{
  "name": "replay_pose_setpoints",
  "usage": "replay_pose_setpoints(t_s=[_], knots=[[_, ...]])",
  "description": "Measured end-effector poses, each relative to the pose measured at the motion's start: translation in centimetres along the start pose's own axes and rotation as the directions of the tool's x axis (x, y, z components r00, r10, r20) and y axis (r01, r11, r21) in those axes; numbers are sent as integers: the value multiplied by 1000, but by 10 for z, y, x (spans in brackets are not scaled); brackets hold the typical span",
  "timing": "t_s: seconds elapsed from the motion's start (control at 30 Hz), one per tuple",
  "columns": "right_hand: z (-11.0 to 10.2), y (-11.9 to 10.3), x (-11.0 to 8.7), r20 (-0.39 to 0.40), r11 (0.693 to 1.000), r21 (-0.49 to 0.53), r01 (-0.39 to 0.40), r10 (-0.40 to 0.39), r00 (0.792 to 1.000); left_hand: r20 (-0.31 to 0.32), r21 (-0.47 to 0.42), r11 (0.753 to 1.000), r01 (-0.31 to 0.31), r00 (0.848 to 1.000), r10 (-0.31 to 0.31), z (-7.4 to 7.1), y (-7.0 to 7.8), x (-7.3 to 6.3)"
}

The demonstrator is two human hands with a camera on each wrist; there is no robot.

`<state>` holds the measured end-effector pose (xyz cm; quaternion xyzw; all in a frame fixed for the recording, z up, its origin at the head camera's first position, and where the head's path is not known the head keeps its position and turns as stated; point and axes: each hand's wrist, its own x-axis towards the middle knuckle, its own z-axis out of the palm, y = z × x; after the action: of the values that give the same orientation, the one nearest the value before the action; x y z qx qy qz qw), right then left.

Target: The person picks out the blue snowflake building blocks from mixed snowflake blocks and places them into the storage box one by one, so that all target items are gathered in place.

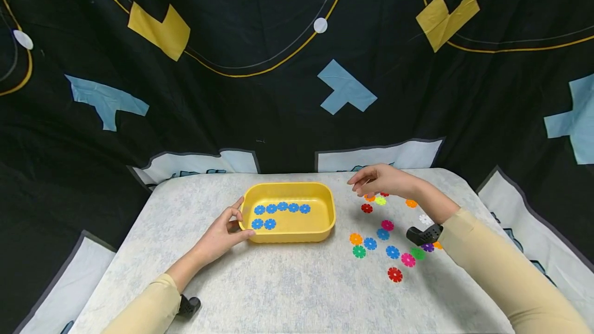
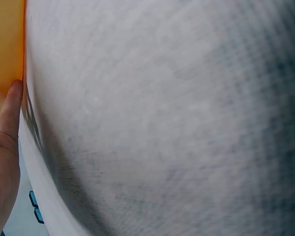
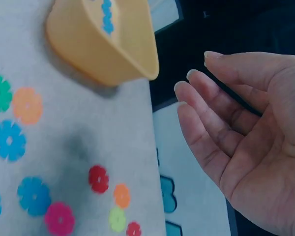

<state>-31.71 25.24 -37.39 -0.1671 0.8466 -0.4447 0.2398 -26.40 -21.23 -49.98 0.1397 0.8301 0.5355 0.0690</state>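
A yellow plastic tub sits on the table, with several blue flower-shaped discs lying in it in two rows. My left hand holds the tub's left end, thumb along the front corner and fingers at the left rim. In the left wrist view, one finger lies against the tub's wall. To the right of the tub, my right hand hovers over the far part of the loose discs. Its fingers are loosely bent, and nothing shows between them in the right wrist view.
Loose flower discs in mixed colours lie right of the tub, among them blue, red, green and orange. The table has a pale mottled cloth. A black curtain hangs behind it.
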Motion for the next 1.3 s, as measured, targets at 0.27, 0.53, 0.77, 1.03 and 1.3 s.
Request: replay_pose_setpoints(t_s=[0.27,0.53,0.77,1.03,1.3], knots=[[2,24,-17,0,999,12,-52,52,999,-2,9,1000,-8,1000,8,0,0,1],[5,46,-30,-7,997,33,-75,76,997,-11,31,999,-11,1000,12,0,0,0],[9,66,-39,-15,997,-8,-80,80,997,-10,32,999,-12,1000,12,0,1,0],[20,87,-47,-17,998,-20,-57,57,998,-9,28,999,-22,1000,23,1,-1,1],[27,105,-53,-60,995,-79,-59,54,997,-9,24,999,-28,1000,28,1,-2,1]])
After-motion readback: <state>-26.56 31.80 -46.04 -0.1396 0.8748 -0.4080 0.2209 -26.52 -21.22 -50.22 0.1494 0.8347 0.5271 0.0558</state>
